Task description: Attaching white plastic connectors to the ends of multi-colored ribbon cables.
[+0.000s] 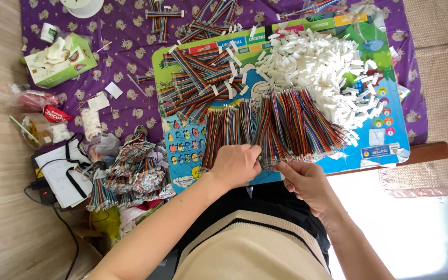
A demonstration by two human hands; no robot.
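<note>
Far out to the left of the left hand (237, 165), on the purple patterned cloth (125, 31), lies a green tissue box (60, 59), with a red snack packet (55, 114) nearer the person and a white notepad with black cables (60, 176) on the wooden floor beyond the cloth's edge. Just left of that hand sits a loose heap of finished ribbon cables (130, 173) — striped strips with white ends, piled untidily.

The left hand rests on the near edge of a colourful printed board (390, 129), fingers curled down and pinching the near ends of a row of multicoloured ribbon cable strips (276, 124). The strips fan away from the hand across the board, side by side, touching one another. Farther from the hand, up and to its left, lie bundles of ribbon cables with white connectors fitted (198, 78), criss-crossed over each other.

The right hand (304, 181) is just beside the left, almost touching it, thumb and fingertips closed on the ends of the same row — what exactly sits between the fingertips is too small to tell. Beyond it, up and to its right, a big mound of small white plastic connectors (312, 62) covers the board, touching the far ends of the strips.
</note>
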